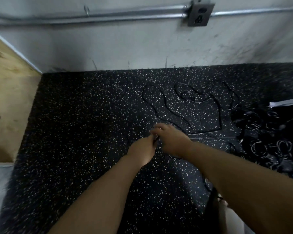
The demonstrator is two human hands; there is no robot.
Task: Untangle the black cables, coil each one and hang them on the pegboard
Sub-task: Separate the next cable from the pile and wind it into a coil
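Down on the floor mat point(91, 115), my left grip point(142, 149) and right grip point(172, 141) meet and both pinch the loose cable point(203, 132); it lies uncoiled; the tangled pile point(254, 122) waits at the right; no pegboard shows; I think nearly everything is left.

Both hands meet mid-frame over the speckled black mat point(91, 115). The left hand point(143, 149) pinches a bit of the loose black cable point(202, 132); the right hand point(171, 139) lies over it, its grip blurred. The cable sprawls in loops toward the upper right, and a heap of coiled cables point(264, 146) sits at the right edge
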